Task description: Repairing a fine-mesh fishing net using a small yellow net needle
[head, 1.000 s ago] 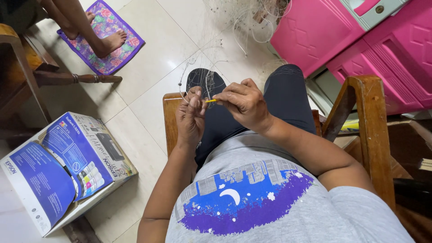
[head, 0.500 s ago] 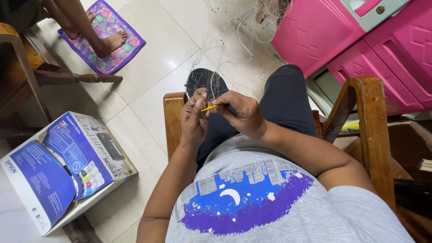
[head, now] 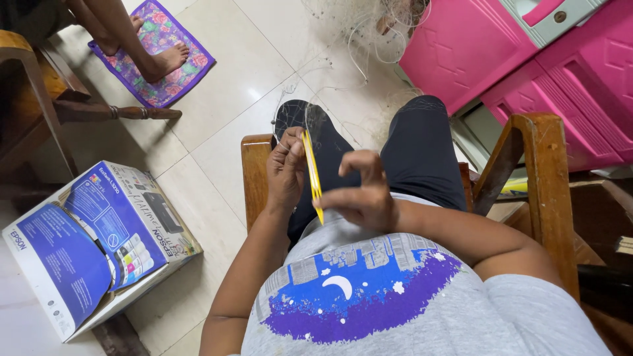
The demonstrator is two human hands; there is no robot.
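Centrally, flat yellow needle point(head: 312, 173), long and thin, is held upright: pinched by right hand point(head: 361, 194), steadied by curled left hand point(head: 285, 171); white net point(head: 369, 26) is spread beyond.

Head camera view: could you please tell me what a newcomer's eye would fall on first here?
At centre, the left hand and right hand hold a thin yellow tool upright over the lap, with pale netting trailing off across the tiled floor. Bright pink plastic furniture fills the upper right. An open blue and white box lies lower left.
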